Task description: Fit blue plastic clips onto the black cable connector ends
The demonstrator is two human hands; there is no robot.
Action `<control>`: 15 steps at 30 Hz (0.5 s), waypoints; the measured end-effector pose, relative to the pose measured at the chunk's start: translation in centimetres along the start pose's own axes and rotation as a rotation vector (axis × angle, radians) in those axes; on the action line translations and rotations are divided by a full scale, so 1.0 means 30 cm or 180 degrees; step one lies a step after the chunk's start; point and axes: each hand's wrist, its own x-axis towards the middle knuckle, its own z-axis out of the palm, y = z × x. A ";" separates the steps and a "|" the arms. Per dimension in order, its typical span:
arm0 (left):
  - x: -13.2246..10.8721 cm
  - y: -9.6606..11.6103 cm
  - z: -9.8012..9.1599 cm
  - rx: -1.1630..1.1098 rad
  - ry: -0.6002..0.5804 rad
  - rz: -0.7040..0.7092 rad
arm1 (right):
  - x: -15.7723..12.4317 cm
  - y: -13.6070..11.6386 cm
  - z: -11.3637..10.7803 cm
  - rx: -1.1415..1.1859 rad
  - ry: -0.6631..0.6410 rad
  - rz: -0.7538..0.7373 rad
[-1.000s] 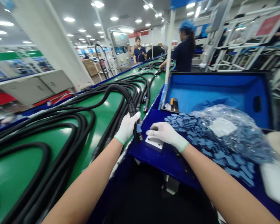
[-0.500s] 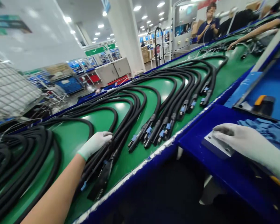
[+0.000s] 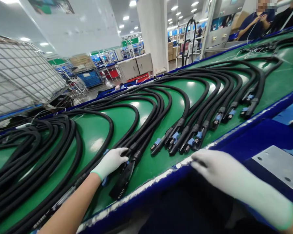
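Note:
My left hand (image 3: 111,162), in a white glove, is closed on a black hose-like cable (image 3: 134,148) near its end, among several others on the green bench top. Beside its fingertips, a flat black connector end (image 3: 123,180) lies toward the bench's front edge. My right hand (image 3: 211,165), gloved too, hovers by the worn white edge of the bench with loosely curled fingers, thumb apart, nothing seen in them. Just beyond it lie cable ends with light-blue clips (image 3: 190,141) and small springs. A metal plate (image 3: 280,165) with holes sits to its right on a blue surface.
More black cables (image 3: 46,152) lie coiled at the left of the green bench top (image 3: 92,143). The raised blue border (image 3: 175,177) runs along the front. A person (image 3: 256,22) stands at the far end. A wire-caged white container (image 3: 21,74) stands behind, left.
My right hand has left the metal plate and moved left to the bench edge. My left hand has shifted down the cables toward their ends. The view has turned left.

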 end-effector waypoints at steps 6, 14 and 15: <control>0.058 -0.107 -0.009 0.0217 0.0313 -0.0086 | 0.116 -0.223 0.167 0.0021 -0.0764 -0.0599; -0.004 -0.089 -0.010 0.0212 0.0746 -0.0085 | 0.176 -0.218 0.281 0.0317 -0.0795 -0.0550; -0.017 -0.069 -0.010 0.0161 0.0746 -0.0034 | 0.177 -0.214 0.288 0.0359 -0.0775 -0.0548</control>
